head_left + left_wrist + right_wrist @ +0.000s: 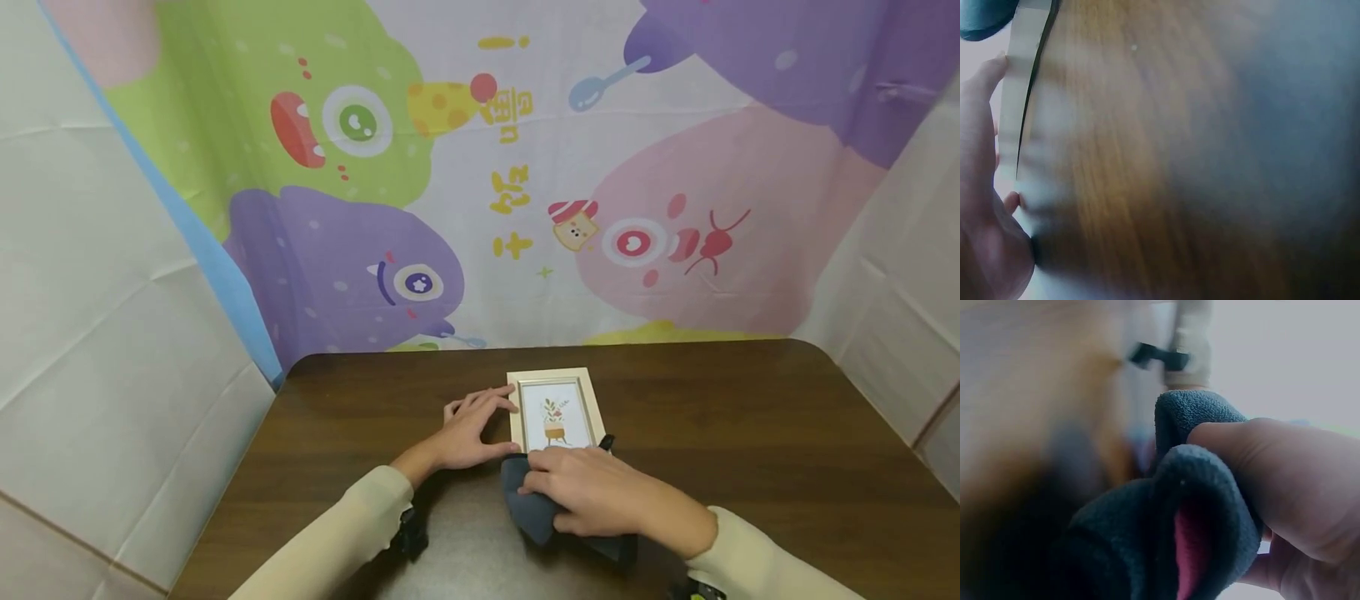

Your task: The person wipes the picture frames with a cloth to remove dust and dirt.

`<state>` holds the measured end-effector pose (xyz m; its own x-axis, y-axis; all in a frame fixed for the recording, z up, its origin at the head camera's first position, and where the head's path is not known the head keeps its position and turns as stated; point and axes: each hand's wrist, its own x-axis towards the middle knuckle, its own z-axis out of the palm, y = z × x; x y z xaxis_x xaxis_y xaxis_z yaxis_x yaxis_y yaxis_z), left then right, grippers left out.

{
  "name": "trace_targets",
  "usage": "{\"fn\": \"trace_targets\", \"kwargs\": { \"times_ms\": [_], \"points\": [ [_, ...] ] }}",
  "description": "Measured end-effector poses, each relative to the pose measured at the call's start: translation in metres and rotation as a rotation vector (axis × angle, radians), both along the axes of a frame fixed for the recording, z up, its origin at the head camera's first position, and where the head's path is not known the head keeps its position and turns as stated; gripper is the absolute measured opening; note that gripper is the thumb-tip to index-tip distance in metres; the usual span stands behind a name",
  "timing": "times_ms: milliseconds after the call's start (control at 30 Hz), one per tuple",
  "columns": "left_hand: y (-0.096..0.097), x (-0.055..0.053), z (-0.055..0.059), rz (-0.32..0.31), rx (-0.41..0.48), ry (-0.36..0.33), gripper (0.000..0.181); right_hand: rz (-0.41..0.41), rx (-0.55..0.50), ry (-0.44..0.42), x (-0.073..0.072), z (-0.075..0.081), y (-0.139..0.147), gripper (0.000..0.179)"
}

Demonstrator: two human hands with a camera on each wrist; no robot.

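Observation:
A picture frame (514, 429) with a pale wooden border and a plant print lies face up on the table. My left hand (468, 433) rests at its left side, fingertips along the border and thumb near the close left corner. In the left wrist view, the fingers (982, 81) lie against the frame's side edge (1019, 87). My right hand (588, 487) grips a bunched dark blue-grey cloth (525, 500) over the frame's near edge, hiding that edge. Folds of the cloth (1204, 481) show a pink layer inside in the right wrist view.
The brown wooden table (727, 433) extends around the frame. Behind it hangs a curtain (517, 292) printed with cartoon monsters, and pale panels (90, 333) stand at both sides. A dark wrist device (410, 533) sits on the left sleeve.

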<state>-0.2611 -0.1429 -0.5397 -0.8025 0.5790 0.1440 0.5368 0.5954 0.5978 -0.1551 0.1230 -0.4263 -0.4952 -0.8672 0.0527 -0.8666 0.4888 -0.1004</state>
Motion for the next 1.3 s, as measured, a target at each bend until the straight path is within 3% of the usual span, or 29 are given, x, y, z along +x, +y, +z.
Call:
{"fn": "trace_targets", "kwargs": {
  "times_ms": [167,333,500,633,800,1133,1300],
  "points": [
    [0.0,-0.002,-0.002,0.007,0.003,-0.015,0.054,-0.049,-0.046,0.091,-0.008,0.015,0.006,0.042],
    [0.001,0.001,0.003,-0.011,0.006,-0.028,0.053,-0.066,-0.009,0.157,-0.014,0.002,0.002,0.041],
    [0.001,0.002,0.006,-0.022,0.004,-0.025,0.053,-0.095,0.085,0.081,-0.016,-0.015,-0.004,0.047],
    [0.0,0.0,0.002,-0.009,0.001,-0.023,0.054,-0.112,0.113,0.034,-0.017,-0.02,-0.006,0.049],
    [-0.002,-0.001,0.0,-0.015,0.006,-0.017,0.055,-0.124,0.103,0.028,-0.02,-0.018,-0.001,0.045],
    [0.002,0.004,0.014,-0.011,-0.014,-0.037,0.063,-0.235,0.105,0.0,-0.032,-0.017,0.039,0.042],
    [0.004,0.007,0.019,-0.007,-0.024,-0.048,0.063,-0.245,0.1,-0.004,-0.034,-0.016,0.05,0.041]
  ]
}}
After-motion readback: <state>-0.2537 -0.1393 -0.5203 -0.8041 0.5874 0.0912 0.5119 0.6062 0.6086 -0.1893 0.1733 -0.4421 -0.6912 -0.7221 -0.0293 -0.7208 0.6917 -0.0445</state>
